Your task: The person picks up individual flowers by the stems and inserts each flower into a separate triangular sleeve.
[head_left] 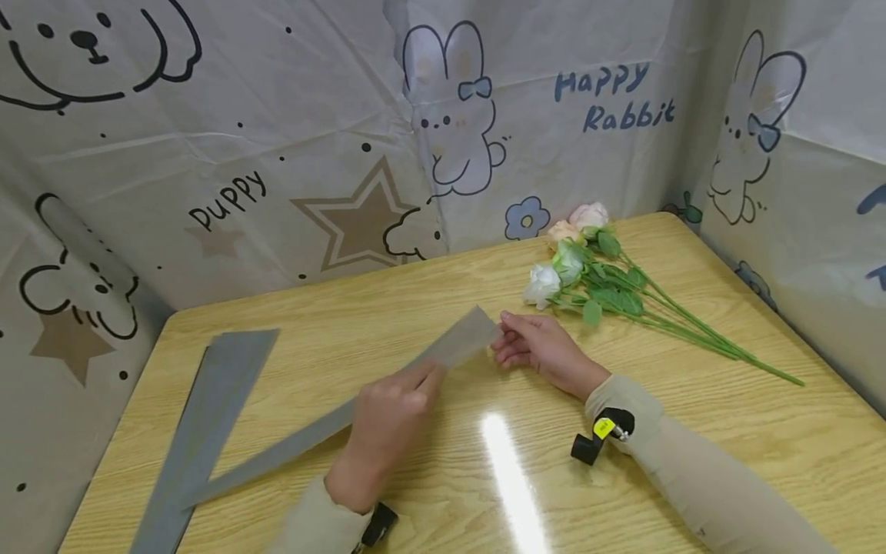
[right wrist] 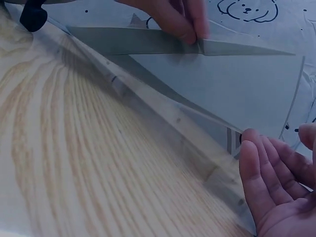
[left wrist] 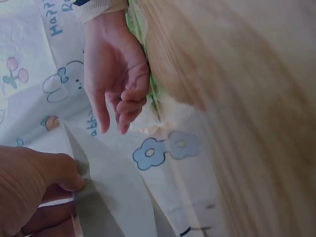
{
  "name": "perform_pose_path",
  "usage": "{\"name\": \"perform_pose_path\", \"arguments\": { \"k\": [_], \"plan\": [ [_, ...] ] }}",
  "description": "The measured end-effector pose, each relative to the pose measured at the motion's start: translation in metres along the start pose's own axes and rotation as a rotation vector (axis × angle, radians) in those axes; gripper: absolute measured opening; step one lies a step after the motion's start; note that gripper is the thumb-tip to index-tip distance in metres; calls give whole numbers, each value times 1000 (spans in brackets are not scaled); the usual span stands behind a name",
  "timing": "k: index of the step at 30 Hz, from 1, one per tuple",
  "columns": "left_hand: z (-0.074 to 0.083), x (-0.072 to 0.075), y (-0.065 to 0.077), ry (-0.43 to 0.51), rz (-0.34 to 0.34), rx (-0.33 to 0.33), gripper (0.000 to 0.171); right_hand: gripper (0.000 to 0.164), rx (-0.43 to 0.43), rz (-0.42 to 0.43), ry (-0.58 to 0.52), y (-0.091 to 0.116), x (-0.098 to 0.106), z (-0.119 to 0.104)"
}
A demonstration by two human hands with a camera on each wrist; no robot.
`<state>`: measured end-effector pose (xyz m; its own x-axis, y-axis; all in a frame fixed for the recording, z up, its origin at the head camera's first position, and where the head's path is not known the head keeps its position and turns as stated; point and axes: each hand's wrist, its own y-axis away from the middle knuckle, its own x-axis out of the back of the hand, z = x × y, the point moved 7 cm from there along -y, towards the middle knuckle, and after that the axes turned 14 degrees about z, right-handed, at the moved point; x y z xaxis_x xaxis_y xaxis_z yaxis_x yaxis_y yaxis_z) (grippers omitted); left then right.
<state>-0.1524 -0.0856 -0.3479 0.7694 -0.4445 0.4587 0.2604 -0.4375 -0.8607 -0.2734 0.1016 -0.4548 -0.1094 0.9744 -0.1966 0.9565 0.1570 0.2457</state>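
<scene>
A folded sheet of grey wrapping paper (head_left: 304, 435) stretches slantwise over the table. My left hand (head_left: 394, 423) pinches it by its upper edge, thumb on one face, as the left wrist view shows. My right hand (head_left: 543, 350) is at the paper's far right end, fingers loosely bent and palm turned up. In the right wrist view the right fingertips (right wrist: 251, 153) are close to the paper's lower edge; whether they touch it I cannot tell. More grey paper (head_left: 208, 431) lies flat at the left, overlapped by the near end of the held sheet.
Artificial flowers with long green stems (head_left: 623, 296) lie at the back right, their white and pink heads near the right hand. The wooden table (head_left: 346, 323) meets a printed cloth backdrop (head_left: 332, 100) at its back and sides.
</scene>
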Motion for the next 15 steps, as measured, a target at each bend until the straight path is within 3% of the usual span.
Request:
{"name": "perform_pose_path", "arguments": {
  "k": [6, 15],
  "plan": [
    [10, -7, 2, 62, -131, 13, 12, 33, -15, 6, 23, -2, 5, 1],
    [13, -12, 3, 66, -209, 56, 22, 19, 0, -14, 63, 0, 4, 0]
  ]
}}
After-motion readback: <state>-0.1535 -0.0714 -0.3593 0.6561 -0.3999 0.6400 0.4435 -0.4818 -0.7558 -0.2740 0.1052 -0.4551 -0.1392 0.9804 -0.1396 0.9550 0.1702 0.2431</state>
